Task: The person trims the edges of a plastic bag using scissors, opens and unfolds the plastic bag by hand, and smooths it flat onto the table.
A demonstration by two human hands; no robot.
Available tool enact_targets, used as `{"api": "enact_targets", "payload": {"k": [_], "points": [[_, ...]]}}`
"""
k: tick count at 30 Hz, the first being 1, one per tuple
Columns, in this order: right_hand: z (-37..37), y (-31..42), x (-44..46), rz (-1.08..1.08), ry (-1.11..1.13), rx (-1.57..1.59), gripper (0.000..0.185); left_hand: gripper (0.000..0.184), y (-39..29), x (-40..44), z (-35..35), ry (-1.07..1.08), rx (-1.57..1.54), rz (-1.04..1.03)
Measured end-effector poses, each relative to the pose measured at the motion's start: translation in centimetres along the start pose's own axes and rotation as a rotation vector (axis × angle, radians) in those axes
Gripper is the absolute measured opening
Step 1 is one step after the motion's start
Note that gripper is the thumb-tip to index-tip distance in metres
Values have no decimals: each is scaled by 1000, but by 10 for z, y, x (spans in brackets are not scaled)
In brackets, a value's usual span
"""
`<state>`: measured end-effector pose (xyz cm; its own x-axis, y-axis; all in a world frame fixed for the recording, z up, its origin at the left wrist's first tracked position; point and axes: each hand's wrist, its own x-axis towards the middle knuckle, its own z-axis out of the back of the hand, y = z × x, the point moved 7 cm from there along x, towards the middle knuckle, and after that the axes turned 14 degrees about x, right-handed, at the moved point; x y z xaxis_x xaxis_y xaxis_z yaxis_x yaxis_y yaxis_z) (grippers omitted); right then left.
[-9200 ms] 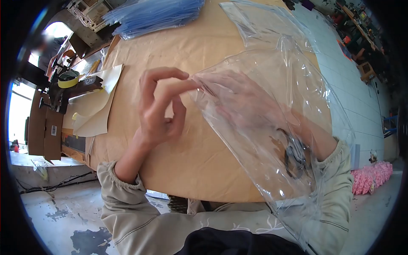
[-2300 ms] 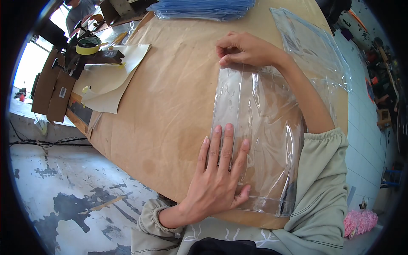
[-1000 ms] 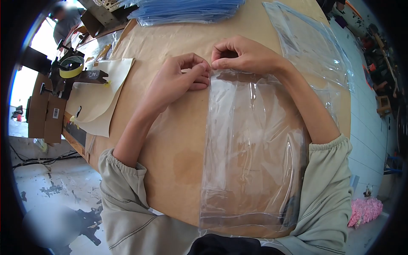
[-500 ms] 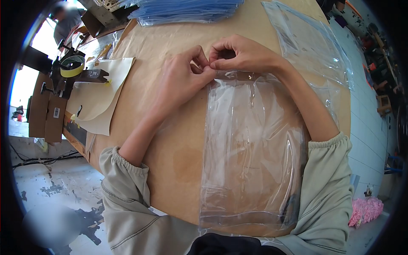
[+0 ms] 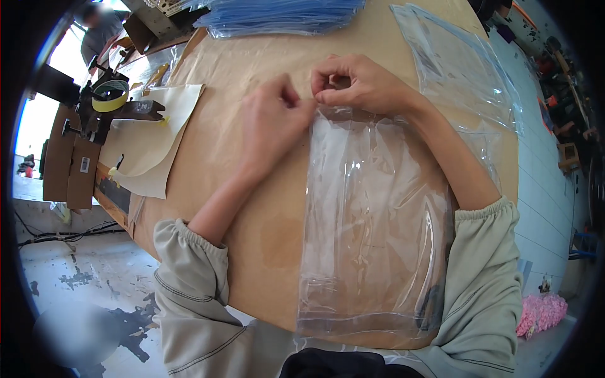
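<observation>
A clear plastic bag [image 5: 372,220] lies flat on the brown-paper-covered table in front of me, its top edge by my hands. My right hand [image 5: 359,82] is in a pinch at the bag's top left corner, thumb against forefinger. Close beside it, my left hand [image 5: 277,116] is blurred by motion, with curled fingers and its thumb pointing at the same corner. Whatever sits between the left fingertips is too small and smeared to make out.
A stack of bluish plastic bags [image 5: 277,17] lies at the table's far side. More clear bags [image 5: 460,69] are at the right. A tape dispenser [image 5: 110,97] and a cream sheet [image 5: 157,145] are at the left. Another person [image 5: 101,34] is at the far left.
My left hand has turned and shifted slightly, its fingers now more curled, and its forearm has moved a little right. My right hand and the bag stay almost in place.
</observation>
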<state>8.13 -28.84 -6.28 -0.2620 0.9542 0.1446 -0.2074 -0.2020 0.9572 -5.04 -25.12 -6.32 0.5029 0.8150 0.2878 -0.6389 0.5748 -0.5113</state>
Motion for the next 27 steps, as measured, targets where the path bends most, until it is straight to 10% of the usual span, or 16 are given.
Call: {"api": "enact_targets", "payload": {"k": [9, 27], "points": [[4, -2, -2, 12, -5, 109, 9, 22, -7, 3, 6, 13, -505, -108], [1, -4, 1, 16, 13, 152, 11, 24, -8, 11, -17, 323, -467, -193]]}}
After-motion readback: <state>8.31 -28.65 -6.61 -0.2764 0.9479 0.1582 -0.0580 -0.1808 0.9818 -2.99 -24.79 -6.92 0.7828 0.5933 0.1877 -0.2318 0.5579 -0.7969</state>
